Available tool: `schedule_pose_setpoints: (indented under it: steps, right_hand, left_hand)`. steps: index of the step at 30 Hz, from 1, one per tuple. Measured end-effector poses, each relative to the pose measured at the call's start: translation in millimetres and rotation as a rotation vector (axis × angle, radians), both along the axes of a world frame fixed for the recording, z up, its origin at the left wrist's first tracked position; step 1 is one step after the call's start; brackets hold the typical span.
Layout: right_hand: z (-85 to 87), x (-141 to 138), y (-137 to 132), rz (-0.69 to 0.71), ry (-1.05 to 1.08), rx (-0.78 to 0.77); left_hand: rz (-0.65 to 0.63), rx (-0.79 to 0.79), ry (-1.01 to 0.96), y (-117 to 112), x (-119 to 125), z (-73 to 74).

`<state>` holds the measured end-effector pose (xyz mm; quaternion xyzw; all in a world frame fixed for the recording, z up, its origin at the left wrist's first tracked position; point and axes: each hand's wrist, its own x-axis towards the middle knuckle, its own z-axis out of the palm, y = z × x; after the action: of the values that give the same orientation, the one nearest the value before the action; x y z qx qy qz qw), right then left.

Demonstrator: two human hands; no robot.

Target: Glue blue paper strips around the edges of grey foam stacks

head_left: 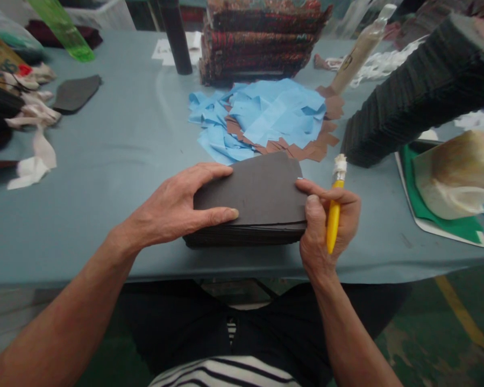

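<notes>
A stack of dark grey, flat sheets [262, 193] lies on the table in front of me, its top sheet slightly raised at the near right corner. My left hand [173, 207] grips the stack's left end, with the thumb flat on the top sheet and the index finger along the far edge; its other fingers are mostly hidden. At the right end, the thumb and index finger of my right hand [331, 220] touch the top sheet's edge. A yellow-handled brush [334, 220] with a whitish tip is tucked in the same hand, tip pointing away from me.
Beyond the stack are blue fabric scraps [278, 110] over brown pieces [320, 145]. A tall leaning stack of dark pieces [411, 91] stands right, beside a cream container [455, 172] on a green sheet [423, 209]. One loose grey piece [77, 94] lies left. Patterned bundles [262, 45] stand behind.
</notes>
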<state>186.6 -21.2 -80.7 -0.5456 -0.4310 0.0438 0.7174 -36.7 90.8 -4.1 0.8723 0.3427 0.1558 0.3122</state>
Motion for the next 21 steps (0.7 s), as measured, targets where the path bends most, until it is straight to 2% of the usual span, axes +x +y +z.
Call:
schedule_pose_setpoints:
  steps: [21]
  right_hand:
    - [0.4,-2.4,0.1,-0.014,0.007,0.007]
  left_hand:
    - [0.027,-0.017,-0.034,0.4,-1.0,-3.8]
